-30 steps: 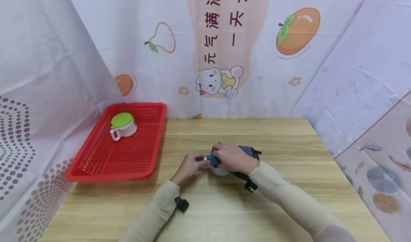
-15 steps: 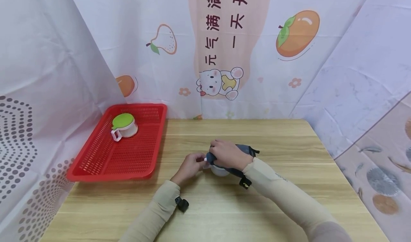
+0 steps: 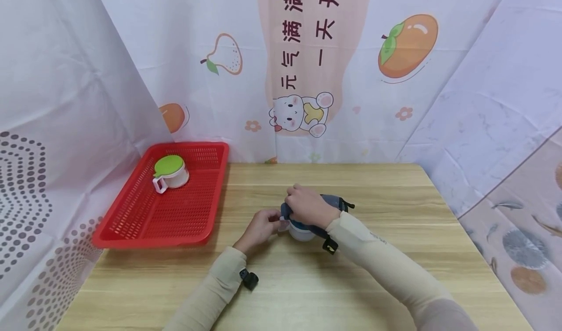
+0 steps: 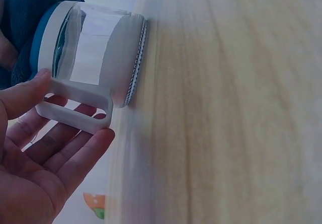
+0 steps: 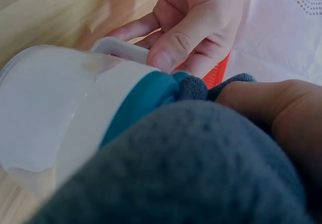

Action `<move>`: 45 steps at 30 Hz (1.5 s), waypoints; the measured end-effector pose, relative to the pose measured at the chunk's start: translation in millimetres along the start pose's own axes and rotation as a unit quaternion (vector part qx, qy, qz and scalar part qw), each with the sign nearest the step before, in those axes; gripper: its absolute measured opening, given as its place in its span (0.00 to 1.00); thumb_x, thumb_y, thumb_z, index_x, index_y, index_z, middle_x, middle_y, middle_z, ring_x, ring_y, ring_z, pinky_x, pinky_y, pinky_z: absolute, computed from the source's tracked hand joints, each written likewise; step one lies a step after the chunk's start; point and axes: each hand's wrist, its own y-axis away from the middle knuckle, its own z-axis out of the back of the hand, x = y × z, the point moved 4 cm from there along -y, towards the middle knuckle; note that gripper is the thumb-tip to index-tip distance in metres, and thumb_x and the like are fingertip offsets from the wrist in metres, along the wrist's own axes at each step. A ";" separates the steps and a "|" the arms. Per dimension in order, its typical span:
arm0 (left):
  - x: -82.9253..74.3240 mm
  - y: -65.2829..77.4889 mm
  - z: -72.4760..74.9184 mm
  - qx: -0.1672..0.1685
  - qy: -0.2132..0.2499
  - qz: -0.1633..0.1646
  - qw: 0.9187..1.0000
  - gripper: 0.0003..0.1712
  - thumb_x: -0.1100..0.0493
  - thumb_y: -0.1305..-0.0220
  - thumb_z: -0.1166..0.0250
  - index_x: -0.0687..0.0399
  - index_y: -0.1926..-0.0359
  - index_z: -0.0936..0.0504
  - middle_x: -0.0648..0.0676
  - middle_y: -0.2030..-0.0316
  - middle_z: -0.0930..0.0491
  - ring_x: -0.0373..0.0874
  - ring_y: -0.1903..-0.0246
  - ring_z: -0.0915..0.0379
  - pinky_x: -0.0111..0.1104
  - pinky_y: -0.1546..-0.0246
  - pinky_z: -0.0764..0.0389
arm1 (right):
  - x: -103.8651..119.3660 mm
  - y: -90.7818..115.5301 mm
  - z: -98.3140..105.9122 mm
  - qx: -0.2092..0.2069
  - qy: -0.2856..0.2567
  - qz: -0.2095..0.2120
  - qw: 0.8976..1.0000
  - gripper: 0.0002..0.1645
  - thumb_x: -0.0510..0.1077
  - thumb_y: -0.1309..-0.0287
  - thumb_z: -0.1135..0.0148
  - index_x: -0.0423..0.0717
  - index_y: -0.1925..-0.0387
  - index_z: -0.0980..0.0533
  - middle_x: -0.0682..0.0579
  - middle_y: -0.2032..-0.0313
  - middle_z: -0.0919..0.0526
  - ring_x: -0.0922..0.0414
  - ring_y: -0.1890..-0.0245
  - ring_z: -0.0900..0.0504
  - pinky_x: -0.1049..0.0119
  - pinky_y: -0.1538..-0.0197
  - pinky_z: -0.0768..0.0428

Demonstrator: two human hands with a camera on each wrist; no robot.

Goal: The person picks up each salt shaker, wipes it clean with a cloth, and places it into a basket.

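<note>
A seasoning jar (image 3: pixel 301 234) with a clear body and white collar stands on the table in the head view. Its teal lid (image 5: pixel 143 103) shows in the right wrist view, partly covered by cloth. My left hand (image 3: pixel 258 229) holds the jar's white handle (image 4: pixel 75 118), thumb on one side and fingers on the other. Over the lid, my right hand (image 3: pixel 309 206) grips a dark blue-grey cloth (image 3: pixel 331 202), bunched under its fingers. The cloth's loose part trails to the right, with a black strap at its end. Some of the right fingers are hidden.
To the left, a red plastic basket (image 3: pixel 215 194) overhangs the table's edge. Inside it sits another jar (image 3: pixel 175 177) with a green lid and white handle. A printed curtain (image 3: pixel 246 101) hangs behind the wooden table (image 3: pixel 377 189).
My right hand has slid the cloth left and slightly away from me over the jar's lid. More of the jar's near side now shows. The left hand keeps its place on the handle.
</note>
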 end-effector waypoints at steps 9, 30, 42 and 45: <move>3.1 0.9 -1.0 0.006 0.015 0.010 1.000 0.10 0.48 0.48 0.35 0.49 0.72 0.19 0.48 0.75 0.22 0.41 0.75 0.27 0.30 0.74 0.25 | -7.9 -1.8 -3.8 0.001 -0.008 -0.026 1.000 0.15 0.51 0.53 0.34 0.45 0.66 0.19 0.51 0.67 0.22 0.56 0.69 0.30 0.66 0.67 0.25; 7.9 -0.9 -2.2 0.015 0.035 0.051 0.998 0.15 0.41 0.52 0.34 0.45 0.69 0.18 0.48 0.70 0.20 0.41 0.70 0.27 0.31 0.69 0.23 | -48.9 11.3 -12.5 0.032 -0.079 -0.096 0.992 0.14 0.47 0.52 0.35 0.45 0.63 0.20 0.51 0.67 0.23 0.57 0.65 0.29 0.63 0.62 0.24; 5.1 -0.9 -3.4 0.014 0.043 0.053 0.998 0.12 0.46 0.50 0.33 0.47 0.68 0.18 0.49 0.68 0.20 0.41 0.68 0.27 0.32 0.67 0.22 | -53.3 32.4 -12.7 0.015 -0.083 -0.091 0.992 0.14 0.47 0.54 0.34 0.45 0.64 0.20 0.51 0.67 0.23 0.56 0.66 0.30 0.64 0.64 0.25; 5.4 -0.7 -3.5 0.011 0.046 0.052 0.998 0.11 0.48 0.51 0.32 0.48 0.69 0.18 0.49 0.69 0.20 0.40 0.68 0.27 0.31 0.67 0.22 | -53.6 35.6 -13.0 0.017 -0.089 -0.091 0.992 0.14 0.47 0.54 0.34 0.44 0.64 0.20 0.51 0.66 0.23 0.56 0.67 0.31 0.65 0.66 0.26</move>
